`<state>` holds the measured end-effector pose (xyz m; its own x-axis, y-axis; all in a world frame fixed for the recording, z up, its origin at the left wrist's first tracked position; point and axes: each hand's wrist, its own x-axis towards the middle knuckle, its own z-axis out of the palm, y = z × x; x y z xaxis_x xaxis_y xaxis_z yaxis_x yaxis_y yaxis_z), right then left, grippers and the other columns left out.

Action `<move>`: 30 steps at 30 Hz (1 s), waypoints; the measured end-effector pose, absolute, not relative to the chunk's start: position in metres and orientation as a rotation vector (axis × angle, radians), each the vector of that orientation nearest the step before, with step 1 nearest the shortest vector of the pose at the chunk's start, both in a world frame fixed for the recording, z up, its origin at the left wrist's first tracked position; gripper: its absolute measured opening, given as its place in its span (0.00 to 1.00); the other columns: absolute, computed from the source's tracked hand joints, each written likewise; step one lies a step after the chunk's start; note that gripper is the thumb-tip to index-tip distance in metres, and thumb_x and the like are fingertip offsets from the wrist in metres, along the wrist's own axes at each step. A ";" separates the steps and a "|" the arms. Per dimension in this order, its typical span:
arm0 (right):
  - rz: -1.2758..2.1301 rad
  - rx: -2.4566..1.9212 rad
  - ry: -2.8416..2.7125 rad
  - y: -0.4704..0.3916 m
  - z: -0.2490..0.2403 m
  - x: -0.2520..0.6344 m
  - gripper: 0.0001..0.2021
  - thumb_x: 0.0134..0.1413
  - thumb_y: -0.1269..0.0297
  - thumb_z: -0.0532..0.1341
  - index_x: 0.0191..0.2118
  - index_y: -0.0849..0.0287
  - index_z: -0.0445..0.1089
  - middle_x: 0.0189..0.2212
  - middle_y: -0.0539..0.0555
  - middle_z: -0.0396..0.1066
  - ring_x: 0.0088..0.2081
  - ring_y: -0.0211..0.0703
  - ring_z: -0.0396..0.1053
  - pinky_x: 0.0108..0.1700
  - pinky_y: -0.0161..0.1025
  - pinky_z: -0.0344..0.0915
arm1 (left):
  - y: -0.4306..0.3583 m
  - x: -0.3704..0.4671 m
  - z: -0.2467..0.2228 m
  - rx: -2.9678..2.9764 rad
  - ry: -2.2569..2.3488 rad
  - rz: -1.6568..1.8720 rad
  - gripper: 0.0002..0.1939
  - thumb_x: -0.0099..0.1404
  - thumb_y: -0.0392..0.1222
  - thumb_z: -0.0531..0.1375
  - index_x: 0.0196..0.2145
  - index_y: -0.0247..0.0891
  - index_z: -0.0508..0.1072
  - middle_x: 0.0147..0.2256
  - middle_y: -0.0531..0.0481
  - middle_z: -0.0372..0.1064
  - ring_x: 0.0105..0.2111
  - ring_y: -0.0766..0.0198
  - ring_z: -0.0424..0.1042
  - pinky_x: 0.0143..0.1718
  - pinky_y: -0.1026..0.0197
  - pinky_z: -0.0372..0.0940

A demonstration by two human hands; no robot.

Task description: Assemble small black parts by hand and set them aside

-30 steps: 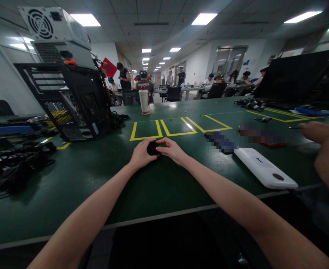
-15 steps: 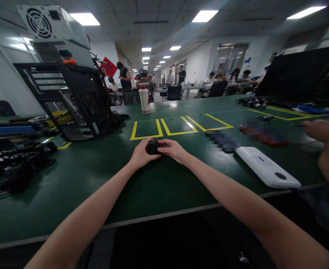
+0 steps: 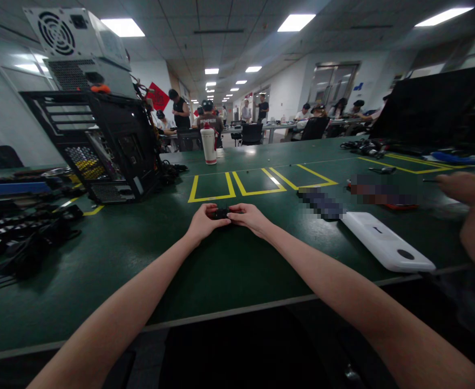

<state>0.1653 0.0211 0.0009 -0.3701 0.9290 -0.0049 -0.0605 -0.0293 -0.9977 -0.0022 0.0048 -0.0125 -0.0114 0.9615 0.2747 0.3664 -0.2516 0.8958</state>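
A small black object is held between my two hands above the green table. My left hand grips its left side, with the thumb along the near edge. On its right side, the fingertips and thumb of my right hand pinch it. Its exact shape is too dark and small to tell. Yellow tape outlines lie on the table just beyond my hands.
An open black computer case with power supplies on top stands at the left, near black cables. A white cup is farther back. At the right lie a white power bank and phones; another person's hand is beyond.
The black object has been tilted and now shows a flatter, lower side between my hands. My left fingers have lowered slightly.
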 end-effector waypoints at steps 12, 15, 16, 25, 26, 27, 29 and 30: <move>1.391 -1.014 -1.528 0.017 0.006 0.168 0.15 0.40 0.69 0.63 0.39 0.63 0.69 0.36 0.56 0.70 0.36 0.38 0.67 0.44 0.40 0.63 | 0.002 -0.001 -0.010 1.889 1.245 1.130 0.35 0.46 0.48 0.64 0.51 0.38 0.59 0.47 0.43 0.63 0.46 0.59 0.65 0.49 0.53 0.58; 1.470 -1.009 -1.496 0.016 0.009 0.168 0.14 0.40 0.71 0.63 0.39 0.64 0.68 0.34 0.55 0.69 0.35 0.38 0.67 0.43 0.39 0.64 | 0.002 -0.001 -0.010 1.924 1.289 1.120 0.37 0.45 0.48 0.64 0.51 0.37 0.58 0.48 0.41 0.62 0.46 0.57 0.65 0.49 0.51 0.58; 1.483 -1.004 -1.491 0.015 0.010 0.168 0.14 0.41 0.72 0.62 0.39 0.64 0.68 0.35 0.55 0.69 0.35 0.38 0.67 0.43 0.39 0.64 | 0.002 -0.002 -0.009 1.931 1.325 1.115 0.38 0.44 0.48 0.64 0.52 0.37 0.58 0.49 0.40 0.61 0.45 0.56 0.65 0.49 0.50 0.58; 1.498 -0.999 -1.520 0.020 0.006 0.170 0.15 0.41 0.70 0.62 0.40 0.62 0.67 0.37 0.56 0.68 0.37 0.39 0.67 0.44 0.41 0.64 | 0.000 0.000 0.008 1.968 1.232 0.930 0.36 0.44 0.47 0.64 0.52 0.43 0.59 0.50 0.46 0.61 0.50 0.57 0.61 0.53 0.52 0.53; 1.496 -0.998 -1.527 0.021 0.005 0.171 0.15 0.41 0.69 0.62 0.40 0.62 0.67 0.37 0.55 0.67 0.37 0.39 0.67 0.44 0.41 0.63 | 0.000 0.001 0.009 1.970 1.228 0.930 0.35 0.45 0.46 0.64 0.51 0.43 0.60 0.50 0.47 0.62 0.50 0.57 0.61 0.53 0.52 0.54; 1.490 -0.995 -1.540 0.022 0.005 0.171 0.15 0.41 0.69 0.62 0.39 0.62 0.66 0.37 0.55 0.67 0.38 0.39 0.67 0.44 0.41 0.63 | 0.000 0.001 0.010 1.966 1.234 0.930 0.34 0.45 0.46 0.64 0.50 0.43 0.61 0.49 0.47 0.62 0.49 0.57 0.62 0.52 0.52 0.54; 1.457 -0.978 -1.580 0.021 0.006 0.172 0.15 0.39 0.71 0.63 0.38 0.62 0.66 0.36 0.54 0.67 0.38 0.39 0.66 0.45 0.42 0.62 | 0.000 0.002 0.011 1.948 1.256 0.943 0.33 0.45 0.45 0.64 0.50 0.42 0.62 0.49 0.47 0.63 0.49 0.57 0.63 0.51 0.52 0.56; 1.432 -0.964 -1.601 0.020 0.007 0.173 0.15 0.38 0.73 0.63 0.37 0.61 0.66 0.36 0.54 0.67 0.38 0.39 0.66 0.45 0.42 0.62 | 0.000 0.002 0.011 1.940 1.260 0.948 0.33 0.45 0.45 0.64 0.50 0.42 0.62 0.48 0.47 0.63 0.48 0.56 0.63 0.51 0.51 0.56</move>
